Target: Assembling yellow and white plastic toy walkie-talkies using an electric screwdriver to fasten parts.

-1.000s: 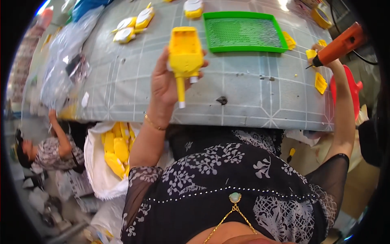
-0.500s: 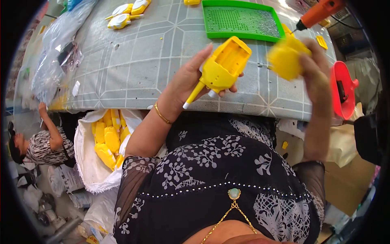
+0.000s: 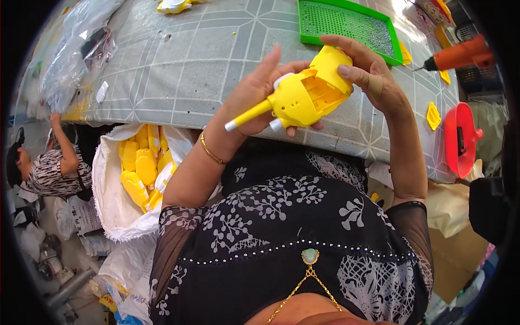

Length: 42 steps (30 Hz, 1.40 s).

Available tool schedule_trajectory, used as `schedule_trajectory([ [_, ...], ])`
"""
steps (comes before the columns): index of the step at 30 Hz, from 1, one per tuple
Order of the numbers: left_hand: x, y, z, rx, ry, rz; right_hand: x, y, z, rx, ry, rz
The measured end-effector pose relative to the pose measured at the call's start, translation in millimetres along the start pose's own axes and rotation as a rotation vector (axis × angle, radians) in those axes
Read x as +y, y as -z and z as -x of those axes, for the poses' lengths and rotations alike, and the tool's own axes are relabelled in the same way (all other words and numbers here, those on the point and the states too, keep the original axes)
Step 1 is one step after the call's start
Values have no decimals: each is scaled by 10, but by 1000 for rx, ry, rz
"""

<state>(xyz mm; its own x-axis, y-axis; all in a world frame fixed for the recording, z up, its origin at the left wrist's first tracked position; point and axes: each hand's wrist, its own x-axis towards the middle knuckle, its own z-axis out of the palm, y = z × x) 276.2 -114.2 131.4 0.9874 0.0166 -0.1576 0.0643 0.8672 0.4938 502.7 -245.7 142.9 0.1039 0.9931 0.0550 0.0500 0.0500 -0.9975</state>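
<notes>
A yellow plastic housing [image 3: 292,103] with a long white-tipped stem and a hollow compartment lies across my left hand [image 3: 252,92]. The fingers of that hand come round beneath it, and the thumb stands up free. Between the thumb and fingers of my right hand [image 3: 376,84] is a yellow plastic cover [image 3: 329,62], tilted over the far end of the housing. The two parts touch or nearly touch there, and part of the compartment stays uncovered. White pieces show at the housing's sides.
A green tray [image 3: 346,46] of small metal screws stands beyond my hands. To the right are an orange electric screwdriver [image 3: 460,55], a yellow cover [image 3: 433,116] and a red dish [image 3: 452,154]. A white sack [image 3: 111,208] of yellow parts is at left, near another person [image 3: 57,170].
My right hand has brought the yellow cover left onto the far end of the housing. My left hand has turned the housing slightly. The view has shifted, and the screwdriver hangs farther right.
</notes>
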Motion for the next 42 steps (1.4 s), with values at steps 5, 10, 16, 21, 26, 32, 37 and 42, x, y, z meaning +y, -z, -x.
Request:
schedule_trajectory([
  [5, 13, 256, 20, -254, -229, 359, 113, -123, -38, 193, -41, -262],
  [10, -73, 312, 65, -218, -402, 219, 114, -282, -33, 303, -40, -342],
  [16, -127, 281, 18, 118, -451, -234, 119, -520, 50, 350, 76, -72],
  [21, -90, 163, 7, 69, -524, -256, 142, -526, 114, 338, 162, 187],
  [26, -228, 178, -33, 217, -533, -464, 100, -539, 201, 205, 237, 502],
  [32, -310, 208, -27, 235, -519, -402, 72, -272, 244, 1, 368, 798],
  [37, -276, 220, -32, 194, -493, -396, 163, -184, 285, 108, 490, 893],
  [42, -311, 230, -38, 198, -500, -383, 160, -266, 281, 192, 528, 798],
])
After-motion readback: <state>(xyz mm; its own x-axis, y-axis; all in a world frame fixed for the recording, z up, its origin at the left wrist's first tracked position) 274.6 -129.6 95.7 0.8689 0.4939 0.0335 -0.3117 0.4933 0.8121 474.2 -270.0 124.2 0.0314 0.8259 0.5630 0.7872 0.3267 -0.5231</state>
